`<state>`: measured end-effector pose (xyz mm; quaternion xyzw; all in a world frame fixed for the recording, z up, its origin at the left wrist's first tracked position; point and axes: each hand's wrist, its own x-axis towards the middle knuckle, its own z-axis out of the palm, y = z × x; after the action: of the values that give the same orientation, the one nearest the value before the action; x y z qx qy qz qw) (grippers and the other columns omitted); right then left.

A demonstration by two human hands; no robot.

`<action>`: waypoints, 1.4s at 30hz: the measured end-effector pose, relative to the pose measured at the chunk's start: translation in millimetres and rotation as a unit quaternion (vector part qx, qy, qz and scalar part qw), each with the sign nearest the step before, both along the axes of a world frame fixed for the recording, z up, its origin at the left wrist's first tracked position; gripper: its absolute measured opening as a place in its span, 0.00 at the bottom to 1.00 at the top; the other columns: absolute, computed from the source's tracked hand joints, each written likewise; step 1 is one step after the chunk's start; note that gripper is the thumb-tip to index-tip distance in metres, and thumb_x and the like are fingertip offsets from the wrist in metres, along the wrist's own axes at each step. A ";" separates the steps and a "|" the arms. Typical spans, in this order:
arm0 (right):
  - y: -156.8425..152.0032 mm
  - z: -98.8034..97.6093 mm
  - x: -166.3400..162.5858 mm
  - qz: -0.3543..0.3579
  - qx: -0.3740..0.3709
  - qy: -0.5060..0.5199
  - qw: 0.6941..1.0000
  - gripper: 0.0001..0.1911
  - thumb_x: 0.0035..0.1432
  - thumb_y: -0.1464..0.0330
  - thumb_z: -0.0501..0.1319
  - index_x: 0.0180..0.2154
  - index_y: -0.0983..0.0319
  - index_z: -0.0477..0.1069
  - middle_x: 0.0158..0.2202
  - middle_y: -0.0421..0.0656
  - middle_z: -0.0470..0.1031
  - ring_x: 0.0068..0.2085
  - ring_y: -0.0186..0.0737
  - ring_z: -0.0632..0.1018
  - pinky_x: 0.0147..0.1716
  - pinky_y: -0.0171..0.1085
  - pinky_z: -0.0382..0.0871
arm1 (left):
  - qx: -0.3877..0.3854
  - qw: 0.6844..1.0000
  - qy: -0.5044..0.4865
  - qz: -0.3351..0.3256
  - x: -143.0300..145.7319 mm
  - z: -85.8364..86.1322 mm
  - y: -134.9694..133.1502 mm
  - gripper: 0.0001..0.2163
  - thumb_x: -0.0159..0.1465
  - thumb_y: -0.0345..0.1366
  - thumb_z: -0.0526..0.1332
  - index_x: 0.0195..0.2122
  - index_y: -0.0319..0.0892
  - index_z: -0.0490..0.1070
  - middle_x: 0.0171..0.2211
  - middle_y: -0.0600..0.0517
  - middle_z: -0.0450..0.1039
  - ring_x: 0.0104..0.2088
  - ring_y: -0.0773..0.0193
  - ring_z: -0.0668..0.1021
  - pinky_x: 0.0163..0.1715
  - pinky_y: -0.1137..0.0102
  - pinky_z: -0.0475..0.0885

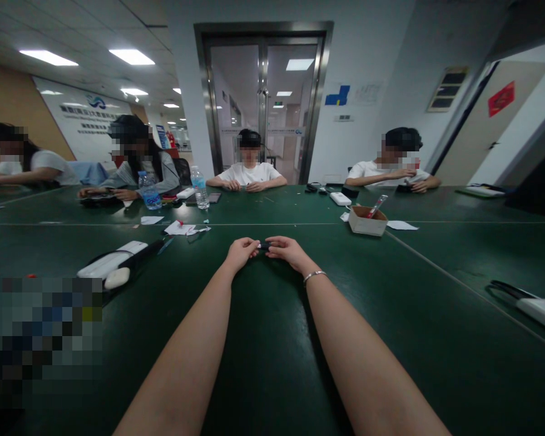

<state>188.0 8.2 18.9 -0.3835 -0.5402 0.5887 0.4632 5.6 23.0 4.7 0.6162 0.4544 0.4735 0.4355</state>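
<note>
Both my arms reach out over a dark green table [272, 339]. My left hand [241, 251] and my right hand [287, 249] meet at the table's middle, fingers curled and pinched on a small dark object [264, 246] held between them. It is too small to name. A thin bracelet [314, 276] circles my right wrist.
A small cardboard box [367, 220] with a pen-like item stands ahead right. White devices [111, 266] lie at left, another white device [542, 310] at right. Paper scraps [180, 229] and two water bottles [200, 189] lie farther off. Several other people sit along the far side.
</note>
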 end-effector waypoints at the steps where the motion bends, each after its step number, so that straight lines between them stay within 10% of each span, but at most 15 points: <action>1: -0.1 0.1 -0.1 0.000 0.000 -0.002 1.000 0.15 0.53 0.83 0.61 0.42 0.66 0.72 0.39 0.46 0.74 0.32 0.33 0.79 0.41 0.36 0.77 | 0.000 1.000 0.002 0.000 -0.2 -0.4 0.4 0.13 0.54 0.45 0.63 0.29 0.38 0.71 0.22 0.51 0.71 0.22 0.68 0.71 0.24 0.73 0.65; 42: 2.1 -2.4 1.5 0.020 0.025 0.001 0.999 0.17 0.50 0.83 0.62 0.42 0.65 0.72 0.42 0.46 0.73 0.33 0.33 0.79 0.33 0.30 0.78 | -0.026 0.998 0.055 0.018 1.2 3.6 0.3 0.14 0.61 0.41 0.54 0.23 0.38 0.66 0.16 0.53 0.68 0.15 0.72 0.67 0.16 0.78 0.59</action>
<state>189.5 10.3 16.5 -0.3598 -0.5621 0.5846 0.4613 6.8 23.3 8.3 0.6214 0.5005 0.4348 0.4175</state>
